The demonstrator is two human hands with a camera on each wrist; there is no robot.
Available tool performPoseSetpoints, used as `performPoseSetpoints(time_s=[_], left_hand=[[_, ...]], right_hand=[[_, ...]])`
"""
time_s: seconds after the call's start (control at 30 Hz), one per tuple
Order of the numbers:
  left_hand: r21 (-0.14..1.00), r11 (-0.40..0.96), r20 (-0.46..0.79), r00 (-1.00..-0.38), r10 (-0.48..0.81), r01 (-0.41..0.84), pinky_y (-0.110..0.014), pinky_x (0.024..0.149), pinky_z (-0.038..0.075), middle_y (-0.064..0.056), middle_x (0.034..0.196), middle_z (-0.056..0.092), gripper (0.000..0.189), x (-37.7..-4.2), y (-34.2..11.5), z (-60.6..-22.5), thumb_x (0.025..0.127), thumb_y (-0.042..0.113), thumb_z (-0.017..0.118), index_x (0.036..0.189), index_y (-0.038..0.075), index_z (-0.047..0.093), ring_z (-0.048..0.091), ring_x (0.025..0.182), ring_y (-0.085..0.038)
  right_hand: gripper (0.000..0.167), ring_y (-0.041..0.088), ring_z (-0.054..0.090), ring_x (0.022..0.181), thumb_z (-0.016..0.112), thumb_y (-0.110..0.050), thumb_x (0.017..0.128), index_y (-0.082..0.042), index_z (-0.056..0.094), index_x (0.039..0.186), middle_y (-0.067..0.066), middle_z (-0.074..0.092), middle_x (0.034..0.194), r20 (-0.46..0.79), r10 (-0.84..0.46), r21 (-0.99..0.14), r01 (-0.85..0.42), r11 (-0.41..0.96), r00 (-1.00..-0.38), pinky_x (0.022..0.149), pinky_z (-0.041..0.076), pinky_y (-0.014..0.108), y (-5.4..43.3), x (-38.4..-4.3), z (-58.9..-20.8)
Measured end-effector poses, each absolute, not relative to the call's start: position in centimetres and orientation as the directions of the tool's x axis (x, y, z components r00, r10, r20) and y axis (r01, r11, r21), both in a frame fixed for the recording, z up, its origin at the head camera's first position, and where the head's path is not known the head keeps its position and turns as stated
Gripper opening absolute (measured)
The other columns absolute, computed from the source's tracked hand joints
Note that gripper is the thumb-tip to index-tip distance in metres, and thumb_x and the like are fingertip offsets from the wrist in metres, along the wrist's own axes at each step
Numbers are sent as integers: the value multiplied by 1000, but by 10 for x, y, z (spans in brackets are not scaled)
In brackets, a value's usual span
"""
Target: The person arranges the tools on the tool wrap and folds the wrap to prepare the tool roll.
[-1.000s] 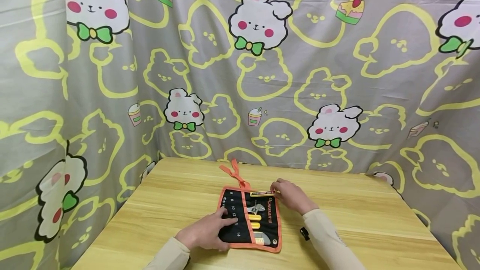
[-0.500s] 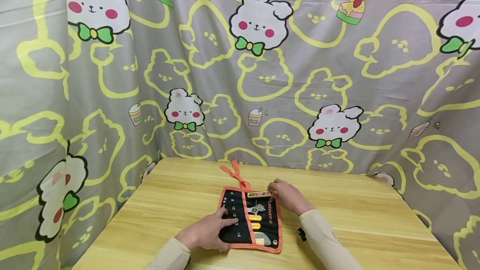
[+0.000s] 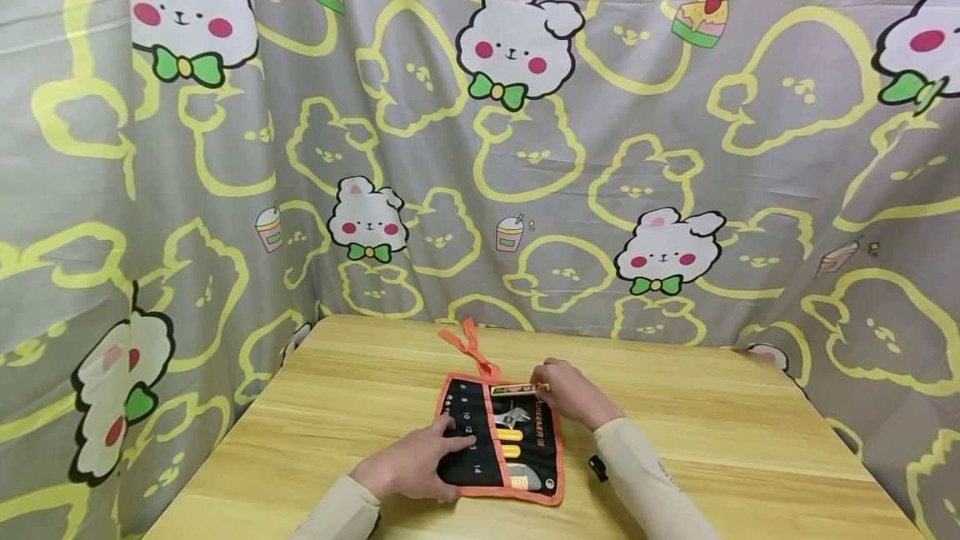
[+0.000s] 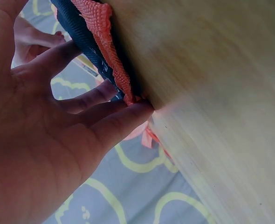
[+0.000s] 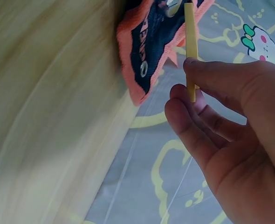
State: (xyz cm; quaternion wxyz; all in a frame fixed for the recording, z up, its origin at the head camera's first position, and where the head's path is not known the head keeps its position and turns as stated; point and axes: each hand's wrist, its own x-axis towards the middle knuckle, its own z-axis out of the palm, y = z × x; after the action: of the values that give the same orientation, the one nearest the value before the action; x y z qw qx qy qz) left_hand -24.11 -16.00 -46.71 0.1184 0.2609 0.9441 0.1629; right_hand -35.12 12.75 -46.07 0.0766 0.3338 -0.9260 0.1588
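A black tool roll [image 3: 489, 473] with orange edging lies unfolded on the wooden table. My left hand [image 3: 420, 461] rests on its numbered side, fingers spread over the cloth; in the left wrist view these fingers [image 4: 121, 122] lie along the orange edge. With thumb and fingertips, my right hand [image 3: 573, 392] pinches the end of a flat yellow case [image 3: 512, 390] with a printed label. The case's far end reaches the top slot of the roll. Below it, an adjustable wrench [image 3: 512, 417] and two yellow handles [image 3: 512, 436] poke out of the pockets.
An orange tie strap [image 3: 472, 350] trails from the roll's far edge. A grey item with a yellow striped part [image 3: 522, 477] sits in the lowest pocket. Patterned curtains [image 3: 536, 215] hang close behind the table [image 3: 712, 432]. A small black object [image 3: 597, 467] is beside the right sleeve.
My right hand has slid a little to the left, and the yellow case has gone further toward the pocket seam. The left hand has stayed in place.
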Motion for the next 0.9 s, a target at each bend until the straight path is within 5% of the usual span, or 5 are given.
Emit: performPoseSetpoints(time_s=[0.47, 0.67, 0.9], left_hand=[[367, 810, -132, -837, 532, 457, -39, 96, 53, -14, 148, 45, 71, -240, -160, -466, 83, 42, 81, 148, 28, 56, 61, 111, -24], [374, 812, -138, -839, 527, 448, -39, 95, 53, -13, 149, 44, 71, -240, -159, -465, 84, 41, 82, 149, 29, 56, 61, 113, -27], [364, 817, -142, -840, 523, 448, -40, 96, 53, -13, 149, 44, 71, -240, -158, -465, 84, 42, 82, 149, 29, 55, 61, 114, -27]], right_hand=[[9, 21, 69, 86, 75, -4, 91, -2, 78, 100, 8, 73, 93, 213, -663, -259, -696, 670, -718, 74, 58, 37, 123, -346, -455], [15, 4, 44, 55, 69, -2, 95, -4, 74, 82, -2, 63, 66, 168, -717, -330, -724, 606, -676, 54, 40, 24, 125, -348, -453], [14, 13, 63, 82, 73, -5, 93, -6, 79, 106, 1, 68, 91, 218, -691, -219, -724, 654, -690, 69, 55, 29, 127, -352, -458]])
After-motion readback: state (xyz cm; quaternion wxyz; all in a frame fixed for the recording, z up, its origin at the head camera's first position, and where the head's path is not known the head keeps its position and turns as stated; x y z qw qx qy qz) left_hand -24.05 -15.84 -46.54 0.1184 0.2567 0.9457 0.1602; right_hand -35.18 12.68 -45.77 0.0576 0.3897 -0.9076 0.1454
